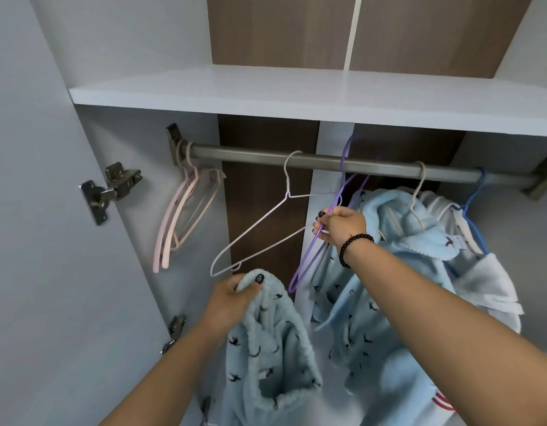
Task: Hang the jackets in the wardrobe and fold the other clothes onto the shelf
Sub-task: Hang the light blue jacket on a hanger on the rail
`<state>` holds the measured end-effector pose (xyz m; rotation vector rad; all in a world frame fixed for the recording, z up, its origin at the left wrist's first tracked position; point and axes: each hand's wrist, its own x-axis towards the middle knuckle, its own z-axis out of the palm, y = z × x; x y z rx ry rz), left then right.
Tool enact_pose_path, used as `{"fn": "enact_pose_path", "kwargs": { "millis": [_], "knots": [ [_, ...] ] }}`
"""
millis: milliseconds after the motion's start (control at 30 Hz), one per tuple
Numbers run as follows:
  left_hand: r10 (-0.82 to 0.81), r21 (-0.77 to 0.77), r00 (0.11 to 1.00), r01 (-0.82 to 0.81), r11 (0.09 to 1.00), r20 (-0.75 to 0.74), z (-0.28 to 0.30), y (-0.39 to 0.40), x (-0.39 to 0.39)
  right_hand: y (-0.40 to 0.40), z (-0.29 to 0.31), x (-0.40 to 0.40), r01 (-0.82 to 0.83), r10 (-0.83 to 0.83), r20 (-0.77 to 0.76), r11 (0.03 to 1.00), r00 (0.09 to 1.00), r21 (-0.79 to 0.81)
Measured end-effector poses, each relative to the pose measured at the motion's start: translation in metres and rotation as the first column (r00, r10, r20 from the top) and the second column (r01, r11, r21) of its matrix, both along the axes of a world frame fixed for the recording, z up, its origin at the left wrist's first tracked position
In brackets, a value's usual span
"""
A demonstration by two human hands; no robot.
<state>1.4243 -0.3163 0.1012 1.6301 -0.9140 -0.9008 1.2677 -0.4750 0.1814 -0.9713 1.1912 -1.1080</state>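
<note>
Head view: my right hand [343, 227] fingers pinch the purple hanger [315, 241].
Left hand [238, 295]: fingers grip the blue fleece garment [266, 342].
Relation: garment at 7 o'clock from the hanger, apart.
Hanger axis: 1 to 7 o'clock, hook by the rail [373, 167].

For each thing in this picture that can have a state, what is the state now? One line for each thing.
Wardrobe door: open.
Purple hanger: gripped by the right hand, hook up by the rail.
White hanger: hanging on the rail, bare.
Pink hangers: hanging at the rail's left end, bare.
Light blue garment: held up by the left hand.
Shelf: bare where visible.
</note>
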Motion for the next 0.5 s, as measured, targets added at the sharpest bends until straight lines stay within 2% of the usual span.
{"fn": "enact_pose_path", "kwargs": {
  "millis": [100, 200, 367, 500],
  "knots": [
    [0.095, -0.007, 0.995, -0.095, 0.995, 0.004, 0.005, 0.012, -0.015, 0.025, 0.003, -0.029, -0.029, 0.029, -0.009, 0.999, 1.0, -0.022],
    [0.189, -0.004, 0.98, -0.189, 0.982, -0.059, 0.013, 0.03, -0.03, 0.056, 0.002, -0.06, -0.091, 0.091, -0.017, 0.996, 0.996, -0.016],
    [0.354, -0.001, 0.929, -0.356, 0.935, -0.11, 0.027, 0.062, -0.056, 0.105, 0.01, -0.117, -0.186, 0.173, -0.198, 0.981, 0.965, -0.051],
    [0.419, -0.004, 0.89, -0.427, 0.904, -0.177, 0.036, 0.092, -0.067, 0.137, 0.023, -0.16, -0.188, 0.151, -0.348, 0.979, 0.925, -0.076]
  ]
}}
